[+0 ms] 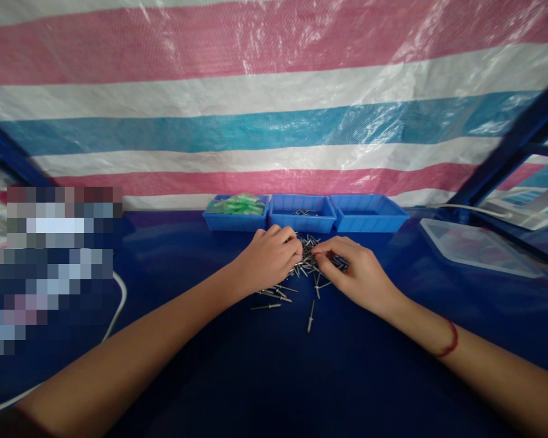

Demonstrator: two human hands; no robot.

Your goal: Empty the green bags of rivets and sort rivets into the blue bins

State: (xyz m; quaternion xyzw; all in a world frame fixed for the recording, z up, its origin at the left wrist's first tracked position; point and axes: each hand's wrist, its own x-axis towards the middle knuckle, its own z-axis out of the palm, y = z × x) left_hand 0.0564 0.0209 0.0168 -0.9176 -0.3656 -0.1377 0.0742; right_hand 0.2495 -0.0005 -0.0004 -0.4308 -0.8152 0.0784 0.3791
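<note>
A loose pile of silvery blind rivets (307, 265) lies on the dark blue table, in front of the blue bins. My left hand (274, 257) is at the pile's left side with its fingers curled closed; whatever is inside them is hidden. Over the right side of the pile, my right hand (352, 267) has thumb and forefinger pinched together among the rivets. What sits between those fingertips is too small to make out. A single rivet (310, 316) lies apart, nearer to me. Several more rivets (274, 295) are scattered below my left hand.
Three blue bins stand behind the pile: the left bin (235, 224) holds green-and-clear packets, the middle bin (302, 225) some rivets, the right bin (372, 224) nothing visible. A translucent plastic lid (477, 246) lies at right. A white cable (120, 298) runs at left. Striped sheeting (274, 131) hangs behind.
</note>
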